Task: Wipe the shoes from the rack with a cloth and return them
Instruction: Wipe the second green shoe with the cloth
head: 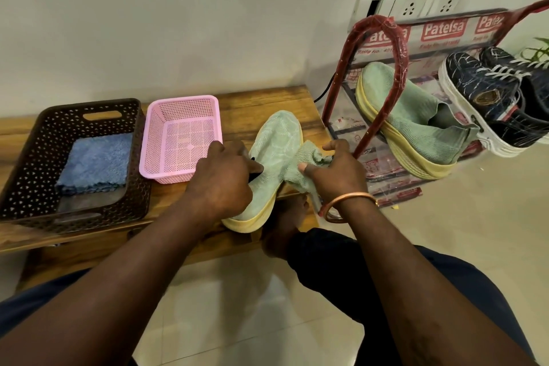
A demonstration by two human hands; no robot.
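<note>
Atop a wooden bench point(267, 104), left hand point(219, 178) gripped a mint-green, yellow-soled knit shoe point(276, 140), toe toward the wall point(178, 24); right hand point(335, 172) clutched a green cloth point(307, 151).

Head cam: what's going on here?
A person appears to be mid-wipe on a shoe at a low wooden table. The left hand grips the green shoe at its opening, steadying it at the table's edge. The right hand holds a green cloth against the shoe's side. The matching shoe sits on the red rack beside a pair of dark sneakers. A folded blue cloth lies in the brown basket, next to a pink basket.
</note>
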